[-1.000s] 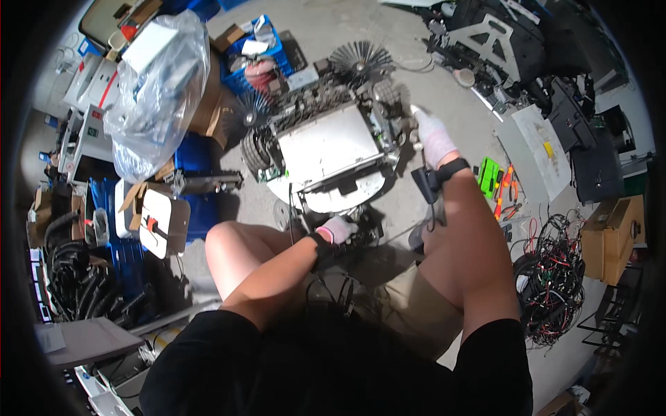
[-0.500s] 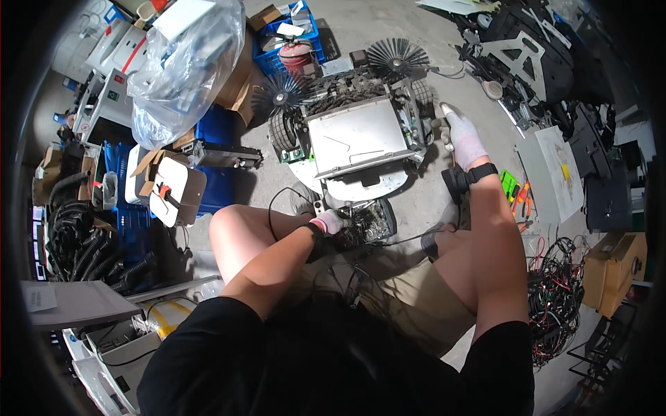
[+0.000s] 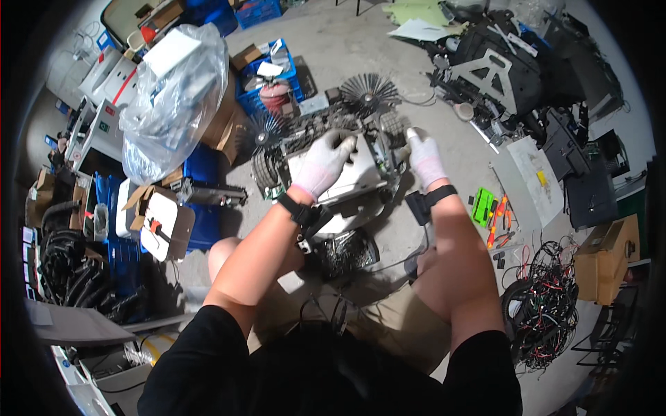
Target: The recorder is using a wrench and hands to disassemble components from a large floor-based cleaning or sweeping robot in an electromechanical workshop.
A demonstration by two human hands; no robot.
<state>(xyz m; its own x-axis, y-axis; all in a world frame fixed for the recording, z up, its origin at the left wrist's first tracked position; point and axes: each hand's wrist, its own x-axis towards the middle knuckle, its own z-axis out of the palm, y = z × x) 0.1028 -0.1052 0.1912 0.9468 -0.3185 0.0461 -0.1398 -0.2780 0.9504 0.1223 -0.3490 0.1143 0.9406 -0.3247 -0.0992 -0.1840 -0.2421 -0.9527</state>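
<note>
Your left hand (image 3: 322,164), gloved in white, lies palm-down with fingers spread flat on the pale top panel of the wheeled machine chassis (image 3: 343,173), which sits on the concrete floor (image 3: 347,48) directly ahead of your knees. Your right hand (image 3: 424,158) (also gloved) curls its fingers over the chassis's right edge; whether they pinch anything there I cannot tell. The chassis's long axis runs roughly left to right, tilted slightly, with round bristle brushes (image 3: 368,90) on its far side. Both hands touch it; the left reaches further over the middle. Both forearms extend forward, elbows bent, wrists strapped in black. A green tool case (image 3: 482,206) lies well apart to your right.
</note>
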